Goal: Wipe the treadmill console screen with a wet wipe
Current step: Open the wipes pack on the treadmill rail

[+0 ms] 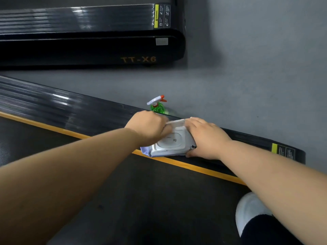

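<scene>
While the wipe pack lies on the treadmill side rail, the right hand clamps it flat and the left hand pinches at its raised lid. Step: fetching a wipe. Next, likely draw one sheet free. Console screen not in view; a spray bottle stands just beyond.

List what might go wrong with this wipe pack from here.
1. The wipe pack sits on the narrow side rail; a hard tug by the left hand could slide it off, though the right hand steadies it.
2. The spray bottle stands just behind and could be knocked over.
</scene>
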A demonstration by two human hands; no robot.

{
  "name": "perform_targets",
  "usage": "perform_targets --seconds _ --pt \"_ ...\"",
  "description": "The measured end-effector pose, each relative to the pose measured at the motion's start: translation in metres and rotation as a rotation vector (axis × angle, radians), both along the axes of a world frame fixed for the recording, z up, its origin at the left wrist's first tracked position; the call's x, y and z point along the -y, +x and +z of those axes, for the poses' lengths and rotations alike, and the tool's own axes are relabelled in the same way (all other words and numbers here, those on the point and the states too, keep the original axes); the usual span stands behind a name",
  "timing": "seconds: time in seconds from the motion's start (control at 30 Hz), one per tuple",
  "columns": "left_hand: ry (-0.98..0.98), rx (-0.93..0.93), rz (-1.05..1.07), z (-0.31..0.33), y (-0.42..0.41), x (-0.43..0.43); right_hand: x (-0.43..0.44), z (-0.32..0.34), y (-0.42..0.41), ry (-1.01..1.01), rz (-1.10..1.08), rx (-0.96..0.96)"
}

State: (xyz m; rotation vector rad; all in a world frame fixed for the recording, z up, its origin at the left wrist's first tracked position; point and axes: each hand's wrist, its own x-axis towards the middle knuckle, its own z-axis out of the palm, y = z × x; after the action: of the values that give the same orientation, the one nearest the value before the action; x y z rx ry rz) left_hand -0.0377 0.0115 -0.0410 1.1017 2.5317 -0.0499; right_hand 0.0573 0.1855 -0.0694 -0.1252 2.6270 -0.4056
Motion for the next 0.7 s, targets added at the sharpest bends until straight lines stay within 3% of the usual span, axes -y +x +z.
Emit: perform_targets --seconds 0.07,0.13,0.2,0.37,0.7 --pt "0.116 -0.038 0.166 -0.001 -0.006 0.0 0.0 -0.001 0.002 -0.02 -0.036 -0.016" --pt "0.186 -0.211 0.243 -0.008 -0.008 0.004 0.001 -0.002 0.006 -0.042 -0.055 -0.027" --pt "0.191 -0.316 0.122 -0.019 -0.003 0.01 0.002 -0.002 0.01 -0.049 -0.068 -0.037" --pt "0.319 -0.18 -0.393 -0.035 0.02 0.016 0.004 0.001 0.015 0.002 -0.011 -0.142" --pt "0.185 -0.292 -0.66 -0.037 0.02 0.014 0.002 -0.004 0.015 -0.043 0.003 -0.102"
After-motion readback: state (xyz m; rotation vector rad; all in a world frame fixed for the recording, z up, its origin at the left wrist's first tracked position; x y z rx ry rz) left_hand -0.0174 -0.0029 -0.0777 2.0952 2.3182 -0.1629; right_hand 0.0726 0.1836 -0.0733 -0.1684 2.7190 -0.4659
